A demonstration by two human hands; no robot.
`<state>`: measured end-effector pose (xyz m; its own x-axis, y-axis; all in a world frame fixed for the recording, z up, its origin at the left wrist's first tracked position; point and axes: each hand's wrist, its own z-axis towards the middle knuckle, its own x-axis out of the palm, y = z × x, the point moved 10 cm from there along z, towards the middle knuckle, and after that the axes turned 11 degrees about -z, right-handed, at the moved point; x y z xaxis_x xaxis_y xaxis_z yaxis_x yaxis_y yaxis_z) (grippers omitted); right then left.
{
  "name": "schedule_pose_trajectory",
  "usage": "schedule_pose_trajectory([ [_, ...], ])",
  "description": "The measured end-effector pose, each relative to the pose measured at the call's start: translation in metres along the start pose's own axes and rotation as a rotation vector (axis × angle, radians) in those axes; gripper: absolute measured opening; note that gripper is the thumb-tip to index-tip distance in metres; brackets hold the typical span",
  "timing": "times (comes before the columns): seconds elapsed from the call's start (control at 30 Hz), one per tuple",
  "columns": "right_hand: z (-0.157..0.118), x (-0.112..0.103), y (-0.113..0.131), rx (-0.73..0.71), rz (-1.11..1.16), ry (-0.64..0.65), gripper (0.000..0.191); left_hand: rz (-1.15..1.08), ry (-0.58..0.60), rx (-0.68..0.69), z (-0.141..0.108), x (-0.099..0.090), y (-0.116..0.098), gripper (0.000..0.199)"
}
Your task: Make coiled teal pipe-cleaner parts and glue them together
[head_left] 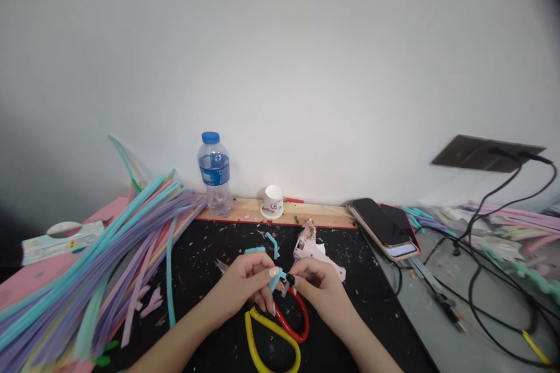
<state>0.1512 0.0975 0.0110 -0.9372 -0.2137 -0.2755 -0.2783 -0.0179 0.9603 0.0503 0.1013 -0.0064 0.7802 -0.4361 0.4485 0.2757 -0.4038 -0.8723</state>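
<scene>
Over the black mat (196, 297), my left hand (251, 282) pinches a short light-blue pipe cleaner piece (275, 280) between thumb and fingers. My right hand (317, 285) comes in from the other side with its fingertips closed at the same piece. A small dark round bit (290, 279) shows at the right fingertips; its kind is unclear. Under the hands lie scissors (273, 341) with one yellow and one red handle loop, their blade tip showing left of my left hand. Just behind the hands rests a pale pink glue gun (315, 252).
On the left lies a large bundle of pastel pipe cleaners (131, 250). Along the wall stand a water bottle (213, 175) and a paper cup (273, 201). To the right are a phone (382, 224), black cables (475, 280) and a wall socket (481, 152).
</scene>
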Motion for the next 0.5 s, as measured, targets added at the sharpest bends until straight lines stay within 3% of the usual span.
schedule_pose_trajectory([
  [0.5, 0.0017, -0.0064, -0.0036, -0.006, -0.103, -0.064, 0.009, 0.116, -0.026, 0.062, -0.001, -0.0018, -0.006, 0.021],
])
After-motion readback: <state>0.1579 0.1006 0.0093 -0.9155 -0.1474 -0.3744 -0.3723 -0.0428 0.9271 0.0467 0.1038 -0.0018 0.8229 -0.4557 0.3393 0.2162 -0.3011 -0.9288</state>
